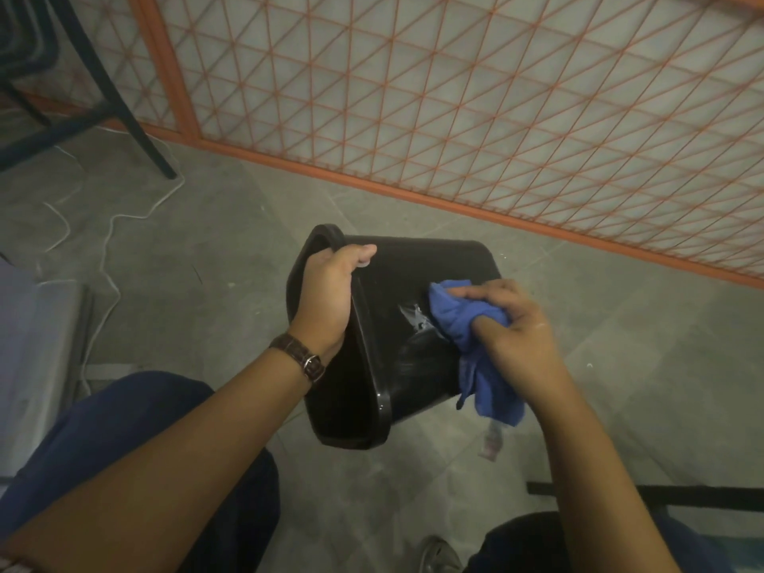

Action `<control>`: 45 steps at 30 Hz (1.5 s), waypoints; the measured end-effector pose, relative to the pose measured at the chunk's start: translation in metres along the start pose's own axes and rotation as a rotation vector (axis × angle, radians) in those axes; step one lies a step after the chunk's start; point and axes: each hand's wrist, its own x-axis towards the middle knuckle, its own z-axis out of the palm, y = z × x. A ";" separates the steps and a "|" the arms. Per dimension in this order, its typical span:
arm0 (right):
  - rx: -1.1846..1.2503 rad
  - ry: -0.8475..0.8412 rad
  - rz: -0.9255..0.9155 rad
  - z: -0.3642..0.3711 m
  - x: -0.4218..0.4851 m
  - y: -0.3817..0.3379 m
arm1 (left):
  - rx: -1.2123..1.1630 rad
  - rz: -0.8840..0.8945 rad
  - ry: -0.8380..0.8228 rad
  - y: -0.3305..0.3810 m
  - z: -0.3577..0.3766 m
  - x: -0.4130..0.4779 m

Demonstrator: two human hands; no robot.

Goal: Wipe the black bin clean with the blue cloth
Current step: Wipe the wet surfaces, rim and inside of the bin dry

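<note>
Two hands are working mid-frame: the black bin is lying tilted on its side, the left hand is gripping its rim, the right hand is pressing the bunched blue cloth against its wall.

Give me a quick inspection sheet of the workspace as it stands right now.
Surface: grey concrete floor, dusty and scuffed.
Job's things: black bin held on its side off the floor, whitish smear on its outer wall; blue cloth pressed beside the smear.
Clutter: small scrap of litter on the floor under the bin.
Grippers: left hand grips the bin's rim; right hand bunches the cloth.
Cables: white cord trailing across the floor at left.
Surroundings: orange mesh fence ahead; black chair legs upper left.
</note>
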 end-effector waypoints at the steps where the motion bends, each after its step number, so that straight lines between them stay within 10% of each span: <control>1: -0.007 0.064 0.030 -0.001 0.001 0.001 | 0.009 0.005 0.007 -0.002 0.000 0.000; 23: 0.153 -0.108 0.065 0.042 -0.010 -0.004 | 0.142 -0.034 0.195 -0.006 0.004 -0.003; 29: 0.082 0.114 0.080 0.038 -0.007 -0.003 | 0.184 -0.117 0.182 -0.010 0.001 -0.001; 45: 0.025 -0.255 -0.117 0.059 -0.032 -0.007 | 0.121 -0.198 0.088 -0.023 0.002 0.011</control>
